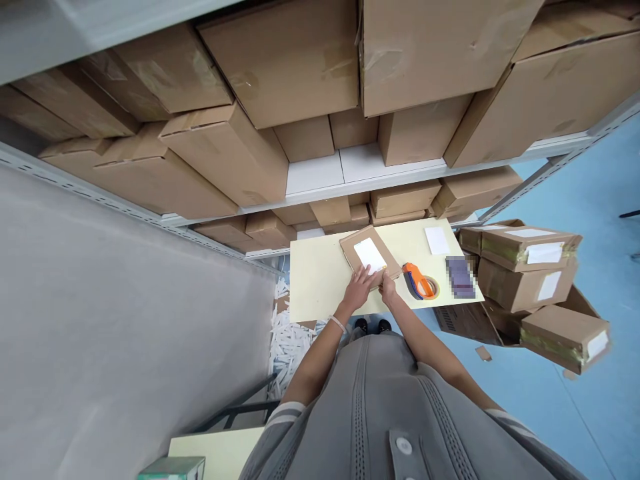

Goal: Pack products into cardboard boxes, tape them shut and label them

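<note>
A flat cardboard box (350, 247) with a white label (370, 255) on top lies at an angle on the pale yellow table. My left hand (359, 288) rests on its near left part, fingers spread flat across the label's lower edge. At the near right corner, my right hand (387, 287) is closed on the box's edge, its fingertips partly hidden. Just right of the box lies an orange and blue tape dispenser (419, 280) with a roll of tape. A white sheet or stack of labels (437, 241) lies farther back, and a blurred-out dark rectangular item (460, 277) sits near the right edge.
Shelves (320, 193) packed with cardboard boxes (295, 60) rise behind the table (320, 293). Labelled, taped boxes (530, 280) are piled on the blue floor at right. A wall (125, 320) stands left, with white paper scraps (293, 343) beside it.
</note>
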